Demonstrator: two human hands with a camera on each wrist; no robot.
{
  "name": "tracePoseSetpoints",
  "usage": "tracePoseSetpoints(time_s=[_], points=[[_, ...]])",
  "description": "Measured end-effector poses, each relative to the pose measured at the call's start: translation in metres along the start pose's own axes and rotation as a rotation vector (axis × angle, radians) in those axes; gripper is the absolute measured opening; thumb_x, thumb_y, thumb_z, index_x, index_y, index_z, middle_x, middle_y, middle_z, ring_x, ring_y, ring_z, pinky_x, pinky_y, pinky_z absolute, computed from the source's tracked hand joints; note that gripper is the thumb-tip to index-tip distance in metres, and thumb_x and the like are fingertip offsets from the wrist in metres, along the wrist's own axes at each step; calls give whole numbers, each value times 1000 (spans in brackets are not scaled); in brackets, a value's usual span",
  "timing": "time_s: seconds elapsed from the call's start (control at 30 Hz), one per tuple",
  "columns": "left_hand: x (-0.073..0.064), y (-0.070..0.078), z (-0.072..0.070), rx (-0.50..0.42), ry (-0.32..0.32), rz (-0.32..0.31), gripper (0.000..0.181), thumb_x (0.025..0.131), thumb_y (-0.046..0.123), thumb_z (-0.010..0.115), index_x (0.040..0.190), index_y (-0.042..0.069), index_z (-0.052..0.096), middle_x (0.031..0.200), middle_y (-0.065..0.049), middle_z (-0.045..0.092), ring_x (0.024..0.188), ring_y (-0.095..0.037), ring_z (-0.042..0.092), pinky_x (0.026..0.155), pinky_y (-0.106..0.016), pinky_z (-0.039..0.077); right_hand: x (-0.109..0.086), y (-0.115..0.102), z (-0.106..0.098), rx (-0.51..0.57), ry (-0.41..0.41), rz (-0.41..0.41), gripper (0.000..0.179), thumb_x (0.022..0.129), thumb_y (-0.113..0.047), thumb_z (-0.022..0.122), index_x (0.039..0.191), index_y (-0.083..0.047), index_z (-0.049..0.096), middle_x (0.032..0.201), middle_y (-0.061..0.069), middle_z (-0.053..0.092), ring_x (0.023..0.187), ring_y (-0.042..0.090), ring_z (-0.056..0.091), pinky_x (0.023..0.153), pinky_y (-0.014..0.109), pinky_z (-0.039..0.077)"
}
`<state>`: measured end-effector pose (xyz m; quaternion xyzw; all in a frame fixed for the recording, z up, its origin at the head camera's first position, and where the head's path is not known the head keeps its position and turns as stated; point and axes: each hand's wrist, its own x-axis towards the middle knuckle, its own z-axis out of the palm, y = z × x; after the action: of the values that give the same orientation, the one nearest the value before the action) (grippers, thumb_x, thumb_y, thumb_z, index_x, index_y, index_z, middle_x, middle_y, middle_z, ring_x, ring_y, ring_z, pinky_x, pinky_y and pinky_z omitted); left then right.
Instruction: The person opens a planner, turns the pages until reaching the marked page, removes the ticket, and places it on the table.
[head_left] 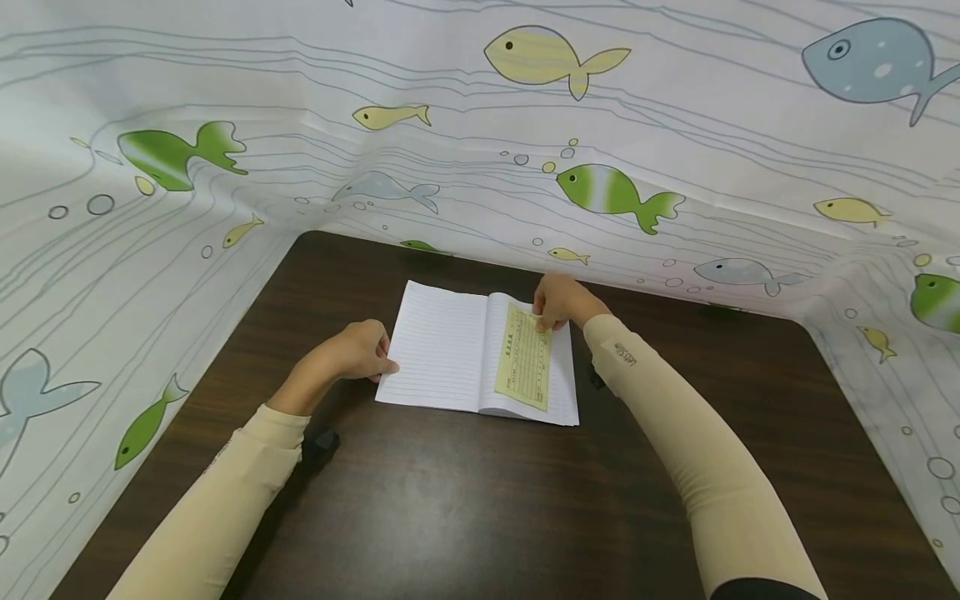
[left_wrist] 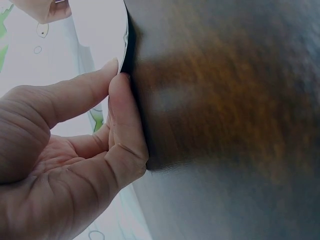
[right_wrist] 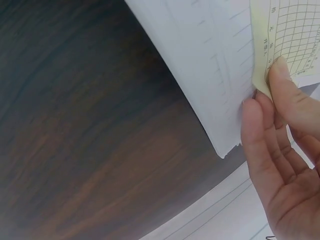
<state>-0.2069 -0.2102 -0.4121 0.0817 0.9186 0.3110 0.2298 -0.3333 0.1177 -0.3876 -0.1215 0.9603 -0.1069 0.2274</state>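
Observation:
An open notebook (head_left: 438, 350) with lined white pages lies on the dark wooden table. On its right-hand page is a pale yellow printed slip (head_left: 522, 367) with a ruled grid and small characters. My right hand (head_left: 558, 302) pinches the slip's upper right edge between thumb and fingers; in the right wrist view that edge of the slip (right_wrist: 259, 50) bends up between them. At the notebook's left edge, my left hand (head_left: 362, 350) pinches the page edge, thumb on top and forefinger beneath, as the left wrist view shows at the white page (left_wrist: 100, 30).
White cloth walls (head_left: 465, 158) printed with fish stand behind and on both sides of the table (head_left: 480, 500). The notebook lies toward the back wall. A small black object (head_left: 321, 446) shows beside the left wrist.

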Motion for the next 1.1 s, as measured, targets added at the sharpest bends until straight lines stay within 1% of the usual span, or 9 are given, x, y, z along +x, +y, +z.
tracePoseSetpoints(time_s=[0.1,0.3,0.43,0.67,0.87,1.0,1.1], points=[[-2,2,-1,2,-6,12,24,101,9,73,107,-10,59,87,-16,71,80,-25,74,80,-41,56,1,2,0,6,9,14,14,89,-2,86,100,1,76,100,13,75,78,18,72,78,32,64],[0,2,-1,-9,1,7,22,101,8,73,102,-7,57,84,-13,67,77,-23,72,74,-34,52,-2,4,-2,53,14,45,15,89,-2,86,97,0,74,93,10,71,76,19,73,77,32,64],[1,1,-1,-8,-6,2,21,101,8,73,101,-6,57,85,-12,67,78,-22,72,74,-33,51,-5,3,-2,71,25,50,14,89,-2,87,94,-1,73,91,9,70,75,18,73,77,32,64],[1,1,0,-4,-18,4,22,102,9,72,104,-7,56,87,-14,68,81,-24,73,76,-35,52,-8,5,2,78,56,40,13,89,-2,86,93,0,74,99,13,73,73,18,73,74,30,64],[1,0,3,-5,-10,5,23,101,9,73,104,-7,56,88,-15,69,81,-23,73,76,-35,52,-12,6,6,81,68,39,14,90,-2,85,99,1,75,106,17,74,75,19,77,78,32,65],[1,-2,3,-5,-10,1,24,101,9,73,105,-8,56,90,-16,69,82,-24,73,76,-35,52,-15,6,7,81,54,29,18,90,-4,86,105,2,77,113,20,75,77,21,79,81,34,65],[-1,-2,2,-9,-10,-1,24,101,9,73,105,-7,55,91,-17,69,83,-25,73,76,-36,52,-18,6,4,84,26,26,21,90,-5,86,108,2,77,116,20,74,77,20,80,83,34,65]])
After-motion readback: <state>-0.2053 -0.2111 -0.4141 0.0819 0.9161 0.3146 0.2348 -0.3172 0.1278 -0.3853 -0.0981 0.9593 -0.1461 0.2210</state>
